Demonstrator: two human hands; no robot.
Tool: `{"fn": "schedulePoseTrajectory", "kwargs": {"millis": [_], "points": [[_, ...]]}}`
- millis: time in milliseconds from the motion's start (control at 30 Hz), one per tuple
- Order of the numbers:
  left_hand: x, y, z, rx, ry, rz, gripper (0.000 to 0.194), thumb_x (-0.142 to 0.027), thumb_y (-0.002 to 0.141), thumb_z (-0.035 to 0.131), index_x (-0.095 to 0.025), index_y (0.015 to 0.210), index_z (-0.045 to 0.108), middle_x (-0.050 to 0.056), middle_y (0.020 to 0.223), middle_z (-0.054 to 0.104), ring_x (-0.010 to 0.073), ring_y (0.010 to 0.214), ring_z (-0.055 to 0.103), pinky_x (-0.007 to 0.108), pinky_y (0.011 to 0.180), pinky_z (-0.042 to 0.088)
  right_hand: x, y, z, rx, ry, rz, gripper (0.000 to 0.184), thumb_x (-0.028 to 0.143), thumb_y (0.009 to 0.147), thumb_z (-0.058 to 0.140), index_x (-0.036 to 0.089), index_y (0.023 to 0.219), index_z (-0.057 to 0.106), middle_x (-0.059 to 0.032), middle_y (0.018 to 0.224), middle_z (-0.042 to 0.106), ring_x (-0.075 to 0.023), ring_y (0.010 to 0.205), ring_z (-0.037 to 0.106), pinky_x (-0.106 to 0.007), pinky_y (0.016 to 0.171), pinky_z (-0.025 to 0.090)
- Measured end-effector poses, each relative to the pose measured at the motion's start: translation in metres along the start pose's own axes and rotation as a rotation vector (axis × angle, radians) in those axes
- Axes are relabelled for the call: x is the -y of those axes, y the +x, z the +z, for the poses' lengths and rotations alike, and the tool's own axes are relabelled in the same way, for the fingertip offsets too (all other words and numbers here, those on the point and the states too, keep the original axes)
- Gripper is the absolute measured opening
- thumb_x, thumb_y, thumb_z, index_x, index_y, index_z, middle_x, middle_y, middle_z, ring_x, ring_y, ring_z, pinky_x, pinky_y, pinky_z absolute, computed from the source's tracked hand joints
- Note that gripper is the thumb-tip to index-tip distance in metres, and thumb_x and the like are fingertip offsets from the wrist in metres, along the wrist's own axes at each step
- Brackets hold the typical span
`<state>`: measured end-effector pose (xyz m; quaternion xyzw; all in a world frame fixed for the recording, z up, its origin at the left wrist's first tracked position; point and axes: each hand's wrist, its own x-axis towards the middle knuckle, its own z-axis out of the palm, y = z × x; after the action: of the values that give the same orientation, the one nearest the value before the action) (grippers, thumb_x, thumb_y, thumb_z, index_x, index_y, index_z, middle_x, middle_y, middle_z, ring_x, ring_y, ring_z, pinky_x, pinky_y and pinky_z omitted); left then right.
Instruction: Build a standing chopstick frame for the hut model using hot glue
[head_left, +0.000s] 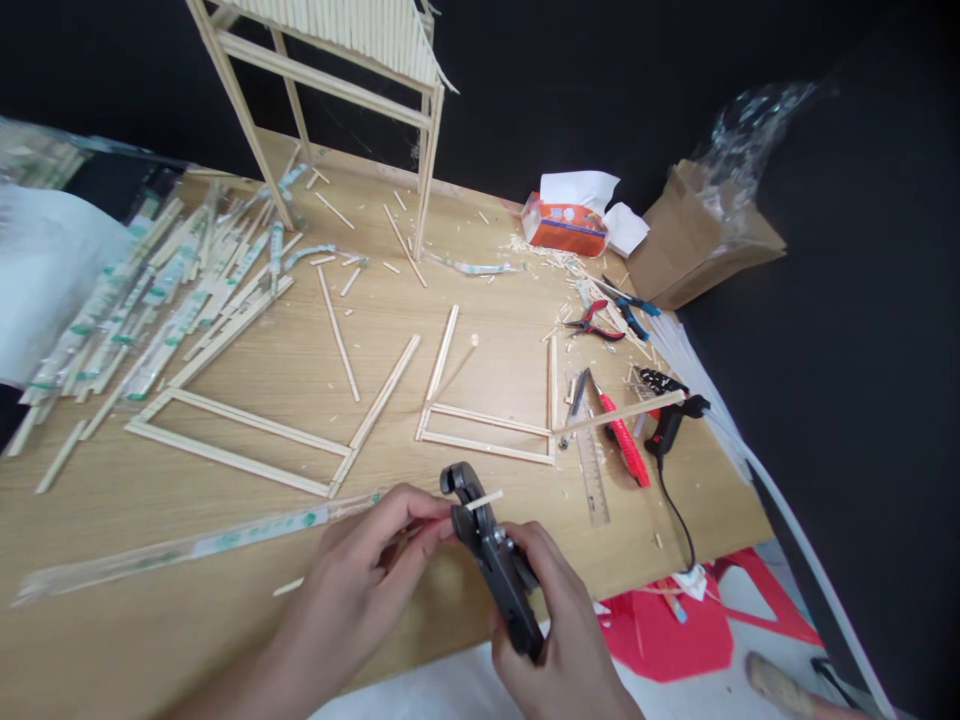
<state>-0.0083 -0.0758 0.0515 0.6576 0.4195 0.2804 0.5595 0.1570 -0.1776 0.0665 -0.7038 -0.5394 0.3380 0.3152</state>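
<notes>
My right hand (555, 625) is shut around the handles of a black ratcheting hand cutter (491, 560), with its hooked jaw pointing up. My left hand (360, 580) pinches a thin wooden stick (484, 500) at the fingertips and holds it in the cutter's jaws. Its short pale end sticks out to the right, and the rest is hidden by my fingers. Just beyond my left hand, a long chopstick in a clear and green-printed wrapper (180, 545) lies on the wooden table (420, 560).
Two flat stick frames (232, 440) (487, 435) lie ahead of my hands. Wrapped chopsticks (165, 290) are heaped at left, and a stick-built tower (322, 60) stands at the back. At right are pliers (592, 320), a glue gun (671, 420), a red knife (622, 440) and a ruler (592, 475).
</notes>
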Motion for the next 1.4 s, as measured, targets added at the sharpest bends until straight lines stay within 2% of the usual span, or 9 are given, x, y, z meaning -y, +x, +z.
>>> {"fn": "schedulePoseTrajectory", "kwargs": {"millis": [100, 367, 633, 833, 1200, 1400], "points": [[0.0, -0.001, 0.0, -0.006, 0.05, 0.034, 0.01, -0.023, 0.089, 0.052, -0.022, 0.084, 0.06, -0.001, 0.078, 0.07, 0.011, 0.07, 0.068, 0.015, 0.062, 0.051, 0.0, 0.0, 0.0, 0.001, -0.005, 0.011, 0.055, 0.002, 0.062, 0.049, 0.024, 0.112, 0.051, -0.0008, 0.092, 0.057, -0.0166, 0.083, 0.061, -0.023, 0.073, 0.049], [0.007, -0.001, 0.001, 0.023, 0.084, 0.012, 0.01, -0.023, 0.091, 0.049, -0.022, 0.085, 0.056, -0.001, 0.077, 0.068, 0.0112, 0.07, 0.067, 0.017, 0.062, 0.05, 0.0, 0.002, 0.0, 0.018, 0.007, 0.052, 0.057, 0.0, 0.059, 0.048, 0.023, 0.111, 0.052, -0.0004, 0.091, 0.056, -0.0161, 0.081, 0.059, -0.024, 0.072, 0.048], [0.01, -0.003, 0.002, 0.021, 0.126, 0.016, 0.009, -0.024, 0.091, 0.048, -0.023, 0.084, 0.054, -0.002, 0.075, 0.065, 0.0105, 0.068, 0.065, 0.016, 0.06, 0.048, -0.001, 0.002, 0.001, 0.007, -0.016, 0.022, 0.055, 0.002, 0.061, 0.049, 0.024, 0.111, 0.053, -0.0003, 0.089, 0.059, -0.0161, 0.079, 0.062, -0.022, 0.069, 0.05], [0.011, -0.005, 0.003, 0.036, 0.161, 0.048, 0.008, -0.023, 0.092, 0.047, -0.023, 0.085, 0.053, -0.003, 0.074, 0.064, 0.01, 0.067, 0.064, 0.016, 0.06, 0.047, -0.003, -0.002, 0.003, 0.001, -0.039, 0.025, 0.049, 0.005, 0.067, 0.052, 0.022, 0.113, 0.051, -0.0015, 0.091, 0.058, -0.0158, 0.08, 0.061, -0.022, 0.069, 0.051], [0.007, -0.007, 0.005, -0.002, 0.204, 0.092, 0.008, -0.021, 0.09, 0.048, -0.023, 0.083, 0.052, -0.003, 0.073, 0.066, 0.0097, 0.064, 0.064, 0.015, 0.058, 0.047, -0.005, -0.004, 0.008, -0.045, -0.05, 0.007, 0.047, 0.006, 0.07, 0.054, 0.021, 0.115, 0.051, -0.0032, 0.092, 0.058, -0.0174, 0.081, 0.062, -0.026, 0.071, 0.052], [0.006, -0.006, 0.006, -0.047, 0.304, 0.187, 0.009, -0.016, 0.088, 0.049, -0.025, 0.085, 0.051, -0.007, 0.07, 0.063, 0.0071, 0.058, 0.061, 0.013, 0.055, 0.045, -0.004, -0.004, 0.006, -0.081, -0.075, 0.002, 0.049, 0.007, 0.07, 0.054, 0.022, 0.116, 0.051, -0.0049, 0.096, 0.058, -0.0192, 0.087, 0.061, -0.028, 0.075, 0.052]]}}
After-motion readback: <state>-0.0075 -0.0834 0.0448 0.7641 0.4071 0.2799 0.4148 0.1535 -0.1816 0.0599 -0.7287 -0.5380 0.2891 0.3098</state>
